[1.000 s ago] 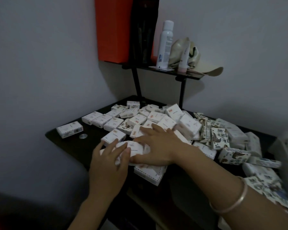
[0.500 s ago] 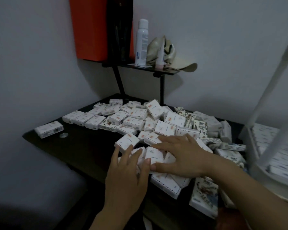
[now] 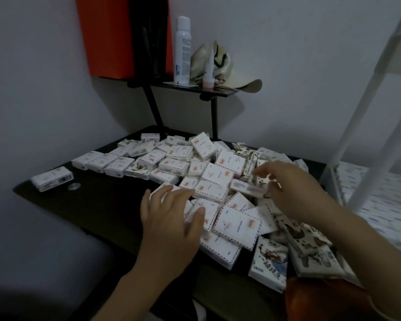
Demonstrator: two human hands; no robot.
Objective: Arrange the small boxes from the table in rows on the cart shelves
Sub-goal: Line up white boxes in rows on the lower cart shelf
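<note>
Head view: well left of your left hand (image 3: 169, 223), a stray box (image 3: 52, 178) lies alone on the dark table (image 3: 90, 205). That hand rests flat, fingers spread, on the near edge of the pile of small boxes (image 3: 218, 179). Your right hand (image 3: 294, 188) pinches one white box (image 3: 248, 189) over the pile. The white cart (image 3: 347, 126) stands to its right.

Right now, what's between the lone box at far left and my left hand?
Head view: a small round disc beside the lone box, then bare dark table up to the left hand.
</note>
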